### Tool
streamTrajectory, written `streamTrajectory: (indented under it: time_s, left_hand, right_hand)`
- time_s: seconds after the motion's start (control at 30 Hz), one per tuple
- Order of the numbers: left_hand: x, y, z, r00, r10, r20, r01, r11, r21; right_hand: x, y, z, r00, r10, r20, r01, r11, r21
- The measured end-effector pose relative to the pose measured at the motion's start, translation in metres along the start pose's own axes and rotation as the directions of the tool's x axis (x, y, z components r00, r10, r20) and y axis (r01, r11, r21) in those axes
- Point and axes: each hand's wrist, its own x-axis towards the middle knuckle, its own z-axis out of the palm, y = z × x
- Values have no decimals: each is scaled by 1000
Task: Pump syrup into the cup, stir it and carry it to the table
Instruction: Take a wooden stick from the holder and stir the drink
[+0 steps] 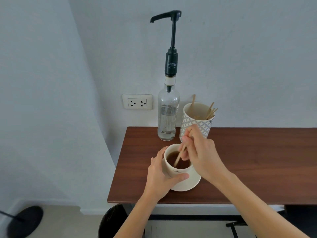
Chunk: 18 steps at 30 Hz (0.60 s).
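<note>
**Stirrer slants down-left into the cup, both hands closed at the rim**

Stirring looks to be the step in hand. The wooden stirrer runs on a slant, its upper end pinched in the right hand at centre frame and its lower end dipped into the dark drink toward the lower left of the cup's mouth. That slanted long axis is what the coming move turns on: the right hand sits above and to the right of the cup, partly over its rim, so any circling of the stick is driven from that side.

The left hand wraps the cup's left wall from the lower left, thumb across the front, fingers round the far side, holding it steady. The cup stands on a pale saucer near the left end of the brown table.

Just behind, toward upper centre, the syrup bottle stands upright with its black pump raised, spout pointing left. Beside it on the right is a patterned holder of spare sticks, partly hidden by the right hand.

For the carry, the left hand already has the grip; the stirrer would need lifting out first.
</note>
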Motion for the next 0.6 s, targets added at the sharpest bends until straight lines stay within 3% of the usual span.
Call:
streamTrajectory:
  time_s: [0.13, 0.27, 0.43, 0.6]
  left_hand:
    - [-1, 0, 1, 1000, -6, 1, 6, 1000, 0]
    - [-1, 1, 0, 1000, -9, 2, 9, 1000, 0]
    - [0, 1, -1, 1000, -7, 7, 7, 1000, 6]
    - [-1, 0, 0, 1000, -7, -5, 7, 1000, -8]
  right_hand:
    - [14, 4, 4, 998, -20, -57, 19, 1000, -15]
    - [11, 10, -15, 1000, 4, 8, -3, 985, -174]
    - [1, -1, 2, 1000, 14, 3, -14, 1000, 7]
    - [15, 3, 0, 996, -46, -77, 41, 997, -66]
